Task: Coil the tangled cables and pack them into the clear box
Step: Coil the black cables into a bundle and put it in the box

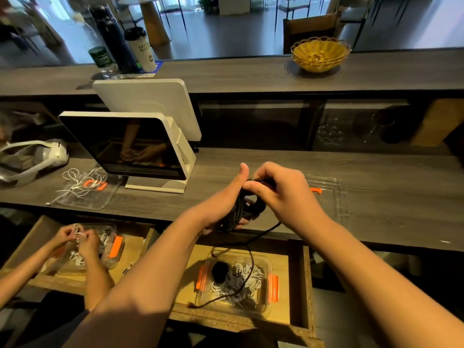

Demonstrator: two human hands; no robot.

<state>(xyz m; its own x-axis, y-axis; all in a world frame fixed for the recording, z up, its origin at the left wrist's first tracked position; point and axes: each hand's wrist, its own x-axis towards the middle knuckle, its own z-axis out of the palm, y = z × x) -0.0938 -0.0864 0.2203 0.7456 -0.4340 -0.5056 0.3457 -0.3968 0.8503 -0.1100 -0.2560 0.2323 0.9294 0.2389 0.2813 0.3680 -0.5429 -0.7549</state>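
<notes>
Up close, two hands — left [226, 197], right [273, 189] — both gripping one black cable coil [241, 209], one clear box [266, 292] below.

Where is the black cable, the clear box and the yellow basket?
black cable [236, 212], head view, on the coiled bundle.
clear box [266, 310], head view, on its front wall.
yellow basket [305, 62], head view, on its woven side.

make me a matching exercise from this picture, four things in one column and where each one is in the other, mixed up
Things:
1. black cable
2. clear box
3. wicker basket
4. clear lid

Places:
A. on the upper counter ledge
B. in the open drawer
C. flat on the counter beside the right hand
D. gripped in both hands, wound round the left hand

Pairs: 1-D, 2-B, 3-A, 4-C
</notes>
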